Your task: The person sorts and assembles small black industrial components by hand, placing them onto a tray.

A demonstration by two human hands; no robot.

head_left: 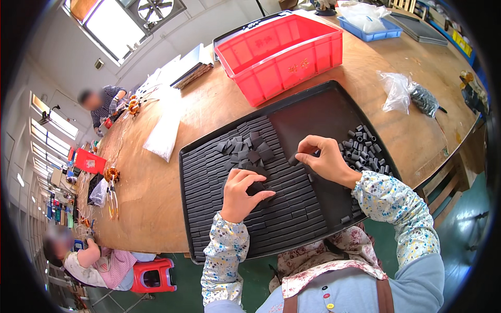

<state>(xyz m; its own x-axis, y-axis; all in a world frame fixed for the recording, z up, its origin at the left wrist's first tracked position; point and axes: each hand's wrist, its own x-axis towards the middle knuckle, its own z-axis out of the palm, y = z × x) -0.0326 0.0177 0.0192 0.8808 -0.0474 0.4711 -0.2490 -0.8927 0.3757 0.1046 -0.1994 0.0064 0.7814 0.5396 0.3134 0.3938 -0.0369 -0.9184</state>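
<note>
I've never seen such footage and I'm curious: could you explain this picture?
No machine here: a person's left hand and right hand, both bare, seen from above by a fisheye camera worn on the head, so straight edges bend. On the wooden table, a black tray holds rows of dark strips, a loose pile and short black tubes; a red crate stands beyond. The right hand pinches a small dark piece; the left curls around something dark, hard to make out.
</note>
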